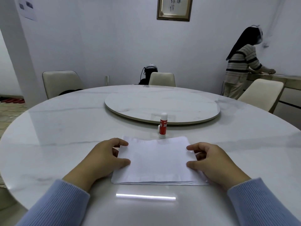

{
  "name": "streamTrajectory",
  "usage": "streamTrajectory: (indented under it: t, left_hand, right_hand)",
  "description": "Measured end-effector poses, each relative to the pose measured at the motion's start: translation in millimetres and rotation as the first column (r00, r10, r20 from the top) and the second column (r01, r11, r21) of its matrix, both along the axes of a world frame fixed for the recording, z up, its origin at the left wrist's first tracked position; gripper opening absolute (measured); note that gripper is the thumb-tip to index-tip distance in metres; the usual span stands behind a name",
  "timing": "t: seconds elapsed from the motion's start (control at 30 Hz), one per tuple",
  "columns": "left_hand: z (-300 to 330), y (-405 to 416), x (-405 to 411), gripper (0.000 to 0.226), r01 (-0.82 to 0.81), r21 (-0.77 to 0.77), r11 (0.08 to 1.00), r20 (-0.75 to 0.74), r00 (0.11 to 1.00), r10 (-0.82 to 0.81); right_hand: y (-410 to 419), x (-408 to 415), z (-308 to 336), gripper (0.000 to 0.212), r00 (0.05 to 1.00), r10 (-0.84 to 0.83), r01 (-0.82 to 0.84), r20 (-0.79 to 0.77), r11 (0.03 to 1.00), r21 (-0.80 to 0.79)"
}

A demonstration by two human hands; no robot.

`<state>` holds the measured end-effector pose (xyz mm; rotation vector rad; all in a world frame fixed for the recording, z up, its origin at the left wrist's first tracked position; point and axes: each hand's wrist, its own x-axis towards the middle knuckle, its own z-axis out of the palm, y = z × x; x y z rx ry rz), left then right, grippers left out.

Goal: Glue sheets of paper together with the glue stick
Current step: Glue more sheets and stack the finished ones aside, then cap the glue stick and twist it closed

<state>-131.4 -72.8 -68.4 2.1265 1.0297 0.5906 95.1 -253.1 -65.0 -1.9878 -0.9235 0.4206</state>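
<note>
I look down on a round white marbled bench (pixel 48 128) with a raised turntable (pixel 162 105) of the same stone at its middle. Three pale chairs (pixel 61 82) stand round the far side against white walls; a framed picture (pixel 174 8) hangs above, and a person (pixel 241 66) in a striped top stands at a counter on the right.

One glue stick (pixel 163 125) stands upright and capped just beyond the paper; its red label reads "GLUE STICK".

One stack of paper (pixel 156 162) lies flat before me, its sheets too close to count. My left hand (pixel 101 159) holds its left edge, fingers curled onto the top sheet. My right hand (pixel 215 162) grips the right edge likewise.
</note>
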Motion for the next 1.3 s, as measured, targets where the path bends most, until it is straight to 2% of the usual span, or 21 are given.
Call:
streamTrajectory:
  t: [0.1,0.23,0.37,0.47,0.53,0.6,0.67,0.77,0.9,1.0,1.07,1.13,1.2,1.3]
  left_hand:
    - [0,1,1,0.048,-0.021,0.033,0.999,-0.062,0.998,0.023]
    - [-1,2,4,0.048,0.038,0.068,0.997,-0.136,0.990,-0.028]
    - [2,3,6,0.048,0.073,0.112,0.991,-0.252,0.967,-0.043]
    - [0,5,6,0.045,0.092,0.109,0.990,-0.231,0.971,-0.065]
    - [-2,6,5,0.042,0.103,0.111,0.988,-0.213,0.974,-0.078]
    - [-5,7,3,0.037,0.109,0.106,0.988,-0.192,0.978,-0.087]
    - [-7,7,4,0.029,0.082,0.124,0.989,-0.121,0.990,-0.067]
    - [-5,7,8,0.018,-0.025,0.201,0.979,0.049,0.999,0.015]
    - [-1,7,14,0.017,-0.065,0.227,0.972,0.098,0.994,0.044]
    - [9,7,21,0.013,-0.051,0.165,0.985,0.184,0.983,0.020]
    - [26,8,30,0.014,-0.011,0.035,0.999,0.321,0.947,0.000]
    - [44,10,44,0.025,0.131,-0.107,0.986,0.434,0.898,-0.073]
    - [56,5,64,0.034,0.280,-0.192,0.941,0.446,0.879,-0.171]
    - [50,-6,91,0.023,0.343,-0.234,0.910,0.537,0.826,-0.173]
  right_hand:
    - [0,1,-1,0.039,1.000,-0.006,0.006,0.011,1.000,-0.027]
    - [1,0,1,0.040,0.996,-0.016,0.024,0.090,0.996,-0.089]
    - [18,2,21,0.033,1.000,-0.002,0.001,0.029,1.000,0.017]
    - [53,5,39,0.044,1.000,0.010,-0.010,-0.008,0.997,0.075]
    - [79,4,45,0.056,1.000,0.008,-0.008,-0.008,1.000,0.026]
    - [101,3,43,0.047,1.000,-0.002,0.002,0.011,0.999,-0.047]
    - [115,2,37,0.037,0.997,-0.047,0.053,0.063,0.994,-0.099]
    - [128,3,24,0.040,0.988,-0.131,0.140,0.082,0.983,-0.118]
    - [129,-2,18,0.025,0.955,-0.219,0.243,0.198,0.964,-0.105]
    - [120,-6,23,0.015,0.948,-0.200,0.210,0.248,0.978,-0.014]
    - [111,-11,32,0.014,0.983,-0.100,0.076,0.157,0.986,0.149]
    - [100,-17,42,0.013,0.996,0.067,-0.082,0.064,0.958,0.276]
    - [89,-22,44,0.014,0.975,0.215,-0.187,-0.048,0.921,0.341]
    - [78,-26,36,0.018,0.896,0.361,-0.223,-0.260,0.870,0.440]
